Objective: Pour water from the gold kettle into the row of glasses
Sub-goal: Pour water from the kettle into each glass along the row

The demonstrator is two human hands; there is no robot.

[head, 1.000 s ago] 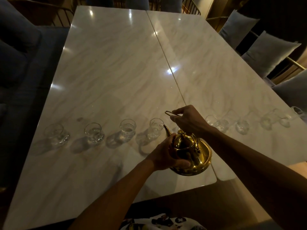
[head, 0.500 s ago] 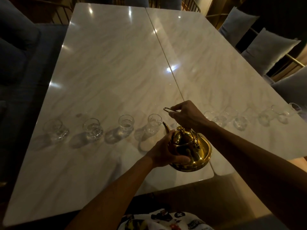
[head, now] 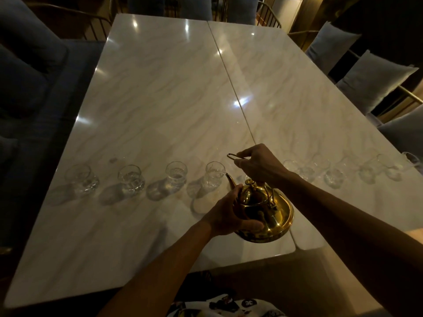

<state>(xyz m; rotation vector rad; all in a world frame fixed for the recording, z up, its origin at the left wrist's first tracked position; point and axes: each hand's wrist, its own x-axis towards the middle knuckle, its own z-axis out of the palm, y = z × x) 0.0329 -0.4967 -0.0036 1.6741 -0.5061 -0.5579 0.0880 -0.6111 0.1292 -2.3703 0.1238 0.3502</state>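
The gold kettle [head: 263,210] hangs tilted over the near edge of the marble table [head: 164,92], its spout tip at the rim of a small clear glass [head: 214,175]. My right hand [head: 259,165] grips the kettle's thin wire handle from above. My left hand [head: 229,215] cups the kettle's body from the left and below. A row of glasses runs across the table: three more to the left, the nearest being a glass [head: 175,176], and several to the right, partly hidden behind my right arm, such as a glass [head: 333,180].
The table is two marble slabs joined by a seam [head: 231,74]. Dark upholstered seating [head: 29,72] lines the left side. Grey cushions [head: 370,81] on metal-framed chairs line the right. The far stretch of tabletop carries only light reflections.
The kettle has moved forward and tipped further, bringing the spout tip to the rim of the fourth glass from the left. Both hands keep their hold.
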